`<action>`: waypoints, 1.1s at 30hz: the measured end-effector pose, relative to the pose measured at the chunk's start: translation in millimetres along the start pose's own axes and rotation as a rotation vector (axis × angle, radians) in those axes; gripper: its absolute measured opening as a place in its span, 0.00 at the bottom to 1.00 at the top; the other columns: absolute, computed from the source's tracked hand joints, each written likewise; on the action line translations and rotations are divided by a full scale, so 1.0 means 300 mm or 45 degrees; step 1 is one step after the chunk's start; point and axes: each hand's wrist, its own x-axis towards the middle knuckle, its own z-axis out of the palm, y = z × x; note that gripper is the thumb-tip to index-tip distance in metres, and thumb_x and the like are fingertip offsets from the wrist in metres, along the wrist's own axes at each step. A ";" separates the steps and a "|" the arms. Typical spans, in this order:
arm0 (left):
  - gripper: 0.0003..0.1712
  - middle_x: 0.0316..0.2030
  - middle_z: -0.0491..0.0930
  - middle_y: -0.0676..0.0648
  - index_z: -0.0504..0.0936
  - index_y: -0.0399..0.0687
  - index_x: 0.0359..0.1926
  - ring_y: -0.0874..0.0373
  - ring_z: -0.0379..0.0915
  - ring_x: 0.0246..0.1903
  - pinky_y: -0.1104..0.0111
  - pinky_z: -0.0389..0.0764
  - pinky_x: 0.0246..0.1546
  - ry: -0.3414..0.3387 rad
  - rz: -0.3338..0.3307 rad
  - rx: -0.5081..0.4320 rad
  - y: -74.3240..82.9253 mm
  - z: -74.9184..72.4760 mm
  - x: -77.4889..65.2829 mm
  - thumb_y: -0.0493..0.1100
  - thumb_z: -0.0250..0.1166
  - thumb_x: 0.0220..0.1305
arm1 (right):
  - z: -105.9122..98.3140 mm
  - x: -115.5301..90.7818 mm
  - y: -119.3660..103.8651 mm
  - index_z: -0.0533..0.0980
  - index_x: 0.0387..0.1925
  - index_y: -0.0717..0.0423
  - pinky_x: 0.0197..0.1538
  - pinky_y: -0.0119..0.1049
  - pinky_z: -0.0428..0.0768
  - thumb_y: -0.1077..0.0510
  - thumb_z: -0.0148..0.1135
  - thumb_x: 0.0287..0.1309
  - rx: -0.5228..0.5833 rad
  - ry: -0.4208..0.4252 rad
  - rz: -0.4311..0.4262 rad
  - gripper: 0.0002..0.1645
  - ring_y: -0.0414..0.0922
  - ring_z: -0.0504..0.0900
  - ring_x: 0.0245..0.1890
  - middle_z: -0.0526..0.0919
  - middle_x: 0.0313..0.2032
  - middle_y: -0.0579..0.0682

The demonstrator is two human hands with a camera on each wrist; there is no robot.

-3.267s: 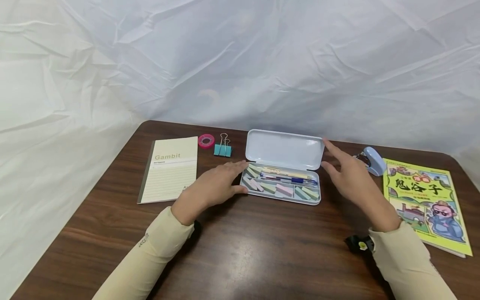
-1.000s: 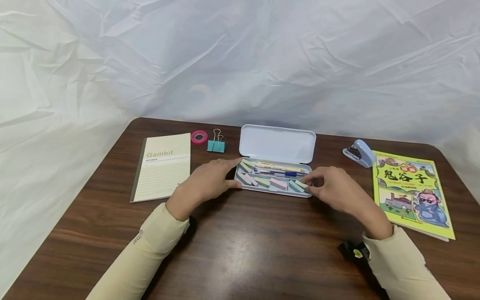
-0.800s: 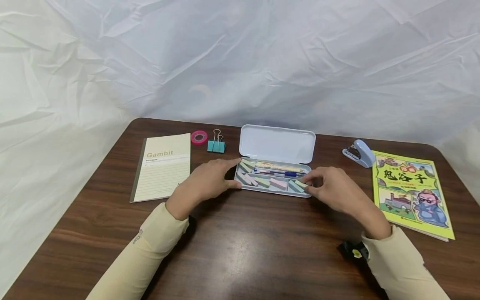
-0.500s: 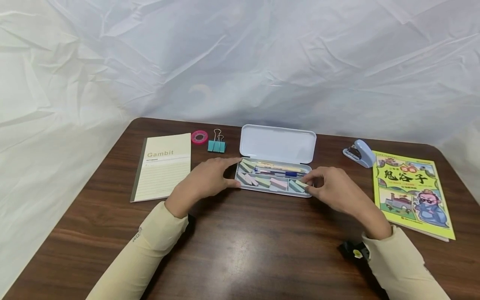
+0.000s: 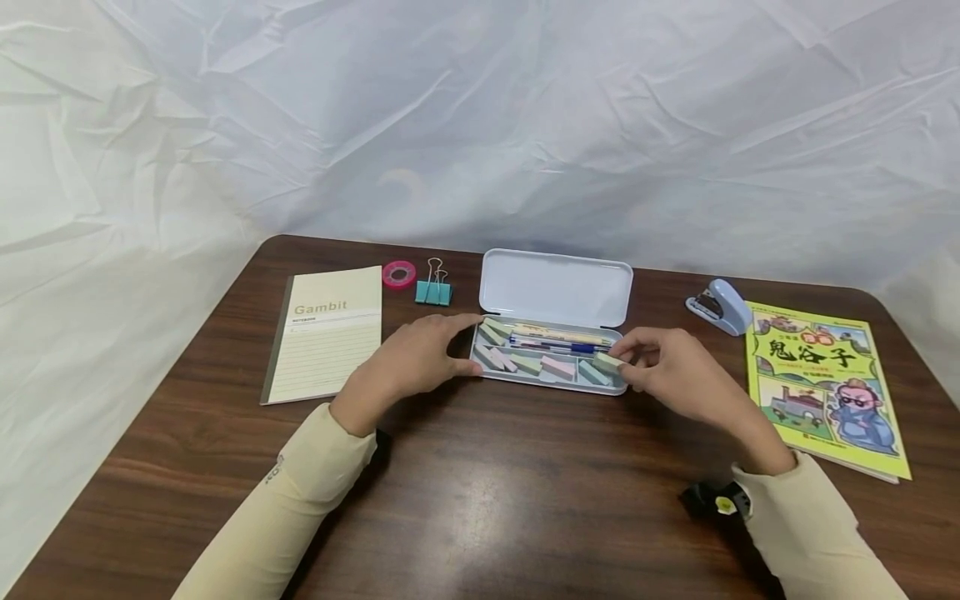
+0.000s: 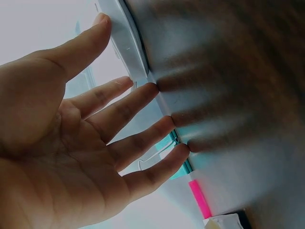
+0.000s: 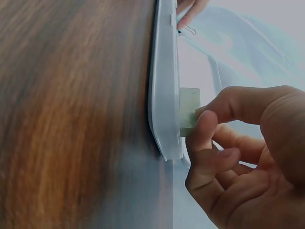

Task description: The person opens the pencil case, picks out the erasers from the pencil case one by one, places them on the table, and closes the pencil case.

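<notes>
A white pencil case (image 5: 555,287) lies with its lid raised in the middle of the table. Several pastel block-shaped erasers (image 5: 557,367) and several pens (image 5: 564,343) fill its compartments. My right hand (image 5: 686,375) pinches a pale green eraser (image 5: 608,362) between thumb and fingers, just above the right front compartment. That same eraser (image 7: 189,107) shows over the case wall in the right wrist view. At the case's left end, my left hand (image 5: 408,358) rests its index finger and thumb against the edge. The left wrist view shows its fingers (image 6: 143,138) extended.
Left of the case lie a cream notebook (image 5: 326,337), a pink tape roll (image 5: 399,274) and a teal binder clip (image 5: 433,292). To the right are a light blue stapler (image 5: 722,307) and a yellow comic book (image 5: 825,387). A white sheet (image 5: 480,125) hangs behind the table.
My right hand moved from beside the lid to the right front compartment, then gripped the pale green eraser and lifted it slightly. My left hand stays at the case's left end.
</notes>
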 end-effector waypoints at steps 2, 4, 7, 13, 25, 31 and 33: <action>0.49 0.82 0.78 0.45 0.71 0.62 0.88 0.40 0.74 0.82 0.35 0.75 0.82 0.002 0.005 0.007 -0.030 0.026 0.023 0.64 0.79 0.73 | -0.009 -0.002 0.008 0.87 0.57 0.60 0.35 0.32 0.80 0.64 0.68 0.76 0.029 0.003 0.017 0.12 0.40 0.84 0.34 0.91 0.41 0.52; 0.50 0.82 0.78 0.46 0.70 0.64 0.88 0.40 0.74 0.82 0.34 0.75 0.81 0.010 0.008 0.009 -0.058 0.048 0.041 0.66 0.79 0.72 | -0.022 -0.004 0.016 0.87 0.58 0.60 0.35 0.33 0.79 0.64 0.69 0.76 0.035 0.013 0.042 0.14 0.40 0.84 0.33 0.91 0.41 0.53; 0.50 0.82 0.77 0.45 0.70 0.63 0.88 0.38 0.73 0.83 0.34 0.74 0.82 -0.012 -0.002 0.020 -0.043 0.035 0.036 0.65 0.79 0.73 | -0.046 -0.005 0.035 0.86 0.59 0.61 0.34 0.33 0.78 0.64 0.69 0.75 0.027 0.035 0.074 0.15 0.41 0.85 0.33 0.91 0.41 0.54; 0.47 0.82 0.77 0.42 0.72 0.59 0.87 0.37 0.73 0.82 0.37 0.74 0.83 -0.027 -0.012 0.023 0.013 -0.014 -0.008 0.60 0.79 0.75 | -0.093 -0.010 0.103 0.86 0.59 0.65 0.30 0.34 0.77 0.65 0.69 0.76 -0.024 0.080 0.100 0.14 0.40 0.85 0.31 0.91 0.39 0.57; 0.48 0.82 0.77 0.42 0.71 0.62 0.88 0.36 0.73 0.82 0.35 0.74 0.82 -0.019 -0.017 0.021 -0.013 0.001 0.001 0.64 0.78 0.74 | -0.084 0.013 0.136 0.88 0.55 0.63 0.29 0.35 0.76 0.64 0.70 0.75 -0.165 0.071 0.128 0.12 0.44 0.82 0.30 0.92 0.38 0.57; 0.48 0.82 0.77 0.42 0.70 0.63 0.88 0.36 0.73 0.82 0.34 0.74 0.81 -0.008 0.009 0.031 -0.033 0.018 0.018 0.66 0.77 0.75 | -0.089 0.008 0.137 0.90 0.53 0.60 0.30 0.34 0.77 0.64 0.72 0.74 -0.166 0.065 0.136 0.10 0.43 0.84 0.30 0.92 0.38 0.56; 0.48 0.82 0.77 0.41 0.70 0.63 0.88 0.35 0.73 0.82 0.34 0.75 0.81 -0.012 0.014 0.041 -0.032 0.016 0.017 0.67 0.75 0.76 | -0.089 0.007 0.141 0.90 0.52 0.60 0.31 0.34 0.77 0.64 0.73 0.73 -0.163 0.066 0.136 0.09 0.43 0.84 0.30 0.92 0.38 0.55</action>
